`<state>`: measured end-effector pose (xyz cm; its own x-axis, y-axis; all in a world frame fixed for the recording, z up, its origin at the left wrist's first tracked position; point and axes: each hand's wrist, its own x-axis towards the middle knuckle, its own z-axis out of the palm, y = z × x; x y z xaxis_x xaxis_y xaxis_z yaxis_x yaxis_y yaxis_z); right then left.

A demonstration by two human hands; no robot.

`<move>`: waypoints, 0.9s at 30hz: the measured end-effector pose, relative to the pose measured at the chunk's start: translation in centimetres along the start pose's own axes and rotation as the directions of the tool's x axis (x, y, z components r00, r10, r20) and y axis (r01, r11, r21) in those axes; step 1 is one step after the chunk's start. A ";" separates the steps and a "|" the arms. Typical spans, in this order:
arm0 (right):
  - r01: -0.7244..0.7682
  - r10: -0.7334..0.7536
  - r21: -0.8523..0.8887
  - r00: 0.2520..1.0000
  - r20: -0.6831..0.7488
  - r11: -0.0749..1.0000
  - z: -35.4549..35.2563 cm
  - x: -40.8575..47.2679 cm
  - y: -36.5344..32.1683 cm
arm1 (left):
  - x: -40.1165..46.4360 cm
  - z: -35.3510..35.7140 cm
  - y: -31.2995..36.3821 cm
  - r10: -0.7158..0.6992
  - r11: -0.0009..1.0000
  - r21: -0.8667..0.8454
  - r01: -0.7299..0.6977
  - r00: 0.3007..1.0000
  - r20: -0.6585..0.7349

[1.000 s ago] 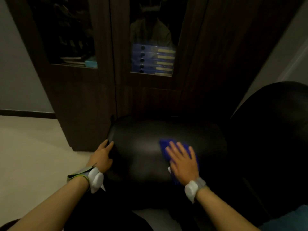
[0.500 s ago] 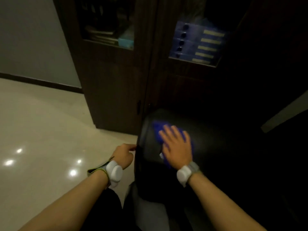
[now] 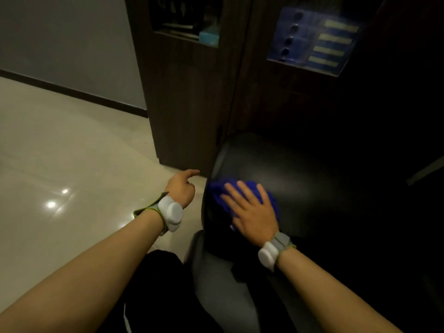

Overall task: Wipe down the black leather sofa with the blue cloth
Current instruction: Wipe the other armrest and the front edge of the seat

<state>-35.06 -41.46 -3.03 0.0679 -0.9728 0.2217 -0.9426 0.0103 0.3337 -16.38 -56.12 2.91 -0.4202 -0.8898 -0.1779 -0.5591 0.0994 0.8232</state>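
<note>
The black leather sofa shows as a rounded armrest at centre right, its top dimly lit. A crumpled blue cloth lies on the armrest's near left edge. My right hand presses flat on the cloth with fingers spread, covering most of it. My left hand hovers just left of the armrest over the floor, holding nothing, fingers loosely curled with the index finger pointing at the sofa's side. The sofa's right part is lost in darkness.
A tall dark wooden cabinet stands right behind the armrest, with blue binders behind its glass door. Glossy pale floor tiles spread to the left. A grey wall with dark skirting runs at the back left.
My right hand has slid the blue cloth leftward to the armrest's left edge. My left hand has come off the armrest and now hangs beside it. The view has swung left.
</note>
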 end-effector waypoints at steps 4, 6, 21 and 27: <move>-0.516 0.514 0.088 0.857 0.040 0.852 -1.3 1.4 1.7 | 0.0 0.8 1.9 0.236 0.940 0.217 -0.263 0.961 0.142; -0.532 0.524 0.094 0.846 0.098 0.842 -1.3 2.5 -1.9 | 0.1 1.8 2.9 0.296 0.899 0.273 -0.343 0.934 0.198; -0.714 0.714 0.088 0.699 0.039 0.695 -0.2 -5.4 3.5 | 0.8 4.7 4.3 0.321 0.854 0.321 -0.409 0.901 0.291; -0.202 0.203 0.064 0.979 -0.007 0.977 1.1 -3.6 -3.7 | 1.5 4.7 3.4 0.306 0.846 0.333 -0.417 0.890 0.337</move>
<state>-32.17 -38.23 -6.10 -0.1222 -0.9488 0.2912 -0.9559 0.1915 0.2227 -22.28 -54.99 2.91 -0.7863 -0.6115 -0.0879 -0.5355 0.6036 0.5907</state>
